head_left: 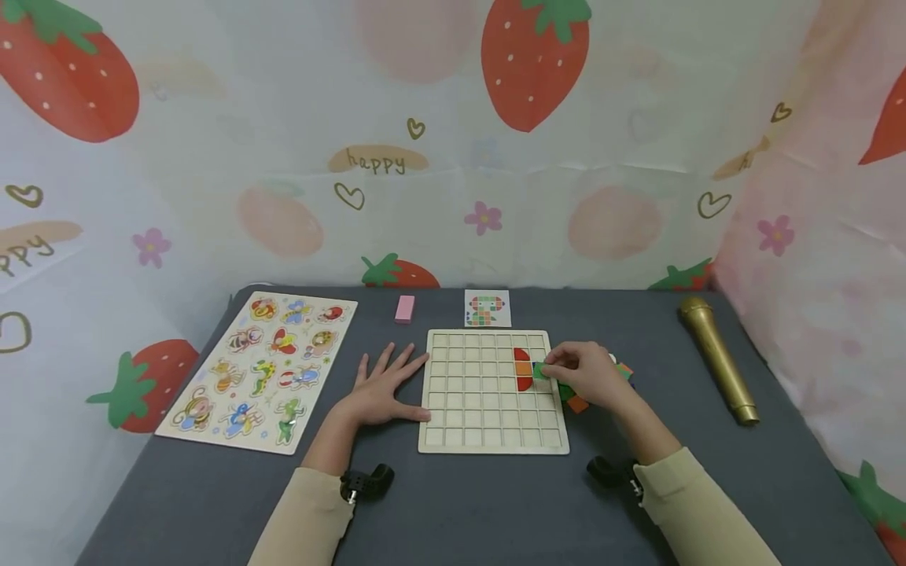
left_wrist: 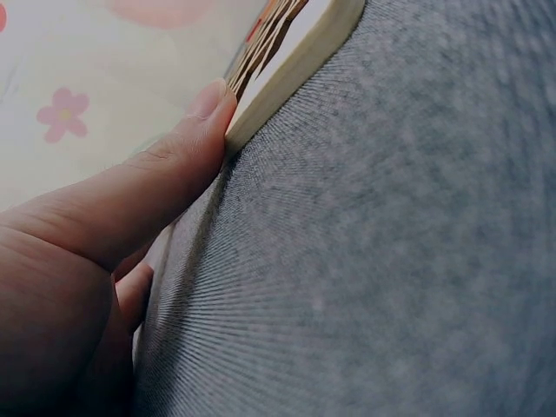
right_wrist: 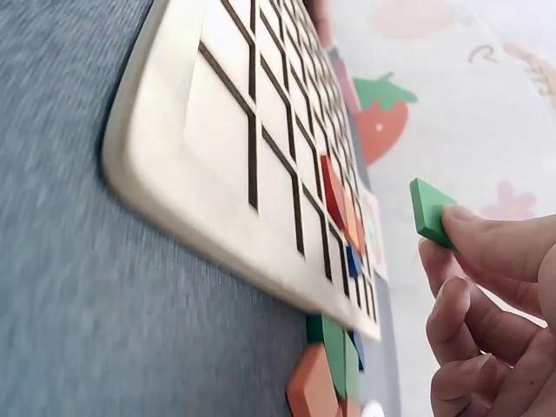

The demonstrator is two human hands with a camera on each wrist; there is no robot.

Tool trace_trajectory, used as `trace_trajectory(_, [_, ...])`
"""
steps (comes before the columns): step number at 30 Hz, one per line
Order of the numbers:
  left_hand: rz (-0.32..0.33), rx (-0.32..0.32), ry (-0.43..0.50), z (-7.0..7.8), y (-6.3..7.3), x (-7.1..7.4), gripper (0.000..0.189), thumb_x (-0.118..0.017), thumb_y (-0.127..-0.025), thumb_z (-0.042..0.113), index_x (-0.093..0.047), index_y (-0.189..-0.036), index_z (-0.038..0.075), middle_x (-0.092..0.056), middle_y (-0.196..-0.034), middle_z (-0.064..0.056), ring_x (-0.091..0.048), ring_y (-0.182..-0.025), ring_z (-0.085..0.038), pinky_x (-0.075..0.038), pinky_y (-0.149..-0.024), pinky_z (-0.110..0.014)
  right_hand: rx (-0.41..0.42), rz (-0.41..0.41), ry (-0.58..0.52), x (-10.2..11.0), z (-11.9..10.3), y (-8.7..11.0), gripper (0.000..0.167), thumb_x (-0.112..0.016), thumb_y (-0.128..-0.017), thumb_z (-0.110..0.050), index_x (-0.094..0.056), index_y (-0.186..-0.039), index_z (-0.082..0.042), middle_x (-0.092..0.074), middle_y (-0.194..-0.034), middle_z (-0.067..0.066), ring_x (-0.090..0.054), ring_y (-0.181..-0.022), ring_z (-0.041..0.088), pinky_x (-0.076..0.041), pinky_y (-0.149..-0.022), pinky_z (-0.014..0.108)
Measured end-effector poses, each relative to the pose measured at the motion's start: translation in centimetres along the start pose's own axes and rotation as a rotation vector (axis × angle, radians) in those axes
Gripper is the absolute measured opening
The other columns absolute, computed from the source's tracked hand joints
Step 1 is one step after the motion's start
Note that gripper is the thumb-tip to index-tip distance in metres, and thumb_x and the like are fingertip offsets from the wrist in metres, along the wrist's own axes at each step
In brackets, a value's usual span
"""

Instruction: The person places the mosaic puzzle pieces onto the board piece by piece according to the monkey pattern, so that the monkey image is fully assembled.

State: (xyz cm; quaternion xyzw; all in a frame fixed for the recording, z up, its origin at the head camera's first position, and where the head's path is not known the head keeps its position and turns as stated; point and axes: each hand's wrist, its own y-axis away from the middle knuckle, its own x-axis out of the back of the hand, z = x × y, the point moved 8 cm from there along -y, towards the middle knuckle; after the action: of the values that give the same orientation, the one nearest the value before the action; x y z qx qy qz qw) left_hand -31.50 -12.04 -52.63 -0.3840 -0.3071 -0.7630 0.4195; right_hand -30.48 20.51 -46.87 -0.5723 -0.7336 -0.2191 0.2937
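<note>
My right hand pinches a green square tile between thumb and fingers, above the right side of a wooden grid board. In the board's right part lie red curved pieces, with an orange piece between them. A small blue piece shows beside these in the right wrist view. My left hand rests with spread fingers at the board's left side, its thumb touching the edge. Green and orange loose pieces lie partly hidden under my right hand.
Behind the board lie a patterned picture card and a pink block. A board with cartoon insect pictures lies at the left. On the right is a gold microphone-like cylinder. Grey cloth covers the table.
</note>
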Motion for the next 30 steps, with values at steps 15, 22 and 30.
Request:
trace_trajectory(15, [-0.007, 0.011, -0.003, 0.0, 0.1, 0.1, 0.107, -0.078, -0.076, 0.066, -0.025, -0.162, 0.032, -0.011, -0.171, -0.003, 0.007, -0.157, -0.036, 0.013, -0.119, -0.067, 0.006, -0.065, 0.013, -3.7, -1.0, -2.2, 0.01, -0.075, -0.093, -0.025, -0.077, -0.094, -0.016, -0.074, -0.086, -0.002, -0.067, -0.079, 0.013, -0.054, -0.072, 0.034])
trace_trajectory(22, [-0.01, 0.012, 0.004, 0.1, 0.0, 0.1, 0.106, -0.078, -0.076, 0.065, -0.025, -0.162, 0.032, -0.011, -0.171, -0.003, 0.007, -0.157, -0.035, 0.013, -0.119, -0.066, 0.003, -0.052, 0.069, -4.6, -1.5, -2.7, 0.006, -0.077, -0.091, -0.025, -0.077, -0.091, -0.019, -0.072, -0.083, -0.006, -0.064, -0.076, 0.009, -0.053, -0.07, 0.032])
trace_trajectory(30, [-0.006, 0.011, -0.001, 0.0, 0.1, 0.1, 0.106, -0.078, -0.076, 0.066, -0.025, -0.162, 0.033, -0.011, -0.171, -0.002, 0.007, -0.157, -0.035, 0.013, -0.119, -0.066, 0.015, -0.07, 0.19, -5.2, -2.1, -2.7, 0.007, -0.077, -0.091, -0.027, -0.078, -0.092, -0.02, -0.071, -0.084, -0.007, -0.058, -0.072, 0.01, -0.049, -0.068, 0.031])
